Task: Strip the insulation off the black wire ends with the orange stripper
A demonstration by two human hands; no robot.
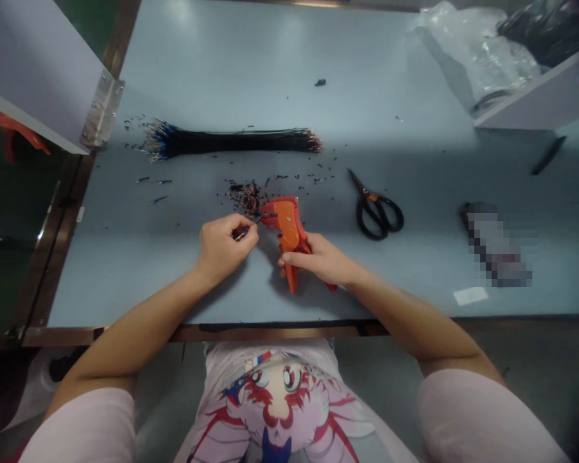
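In my right hand (313,257) is an orange and red wire stripper (288,228), its jaws turned to the left. My left hand (226,247) pinches a short dark wire (242,235) with a bit of blue on it. One end of that wire reaches the stripper's jaws; whether they grip it I cannot tell. Just beyond the jaws lies a heap of cut black insulation and coppery scraps (246,198). Farther back, a long bundle of black wires (241,141) lies crosswise, with blue and bare metal at its left end and coppery tips at its right.
Black-handled scissors (377,209) lie to the right, points away from me. A partly blurred-out device (495,244) and a white label (471,296) are farther right. Several loose blue-ended pieces (159,200) lie at left. Plastic bags (477,51) and panels (540,96) stand at the back corners.
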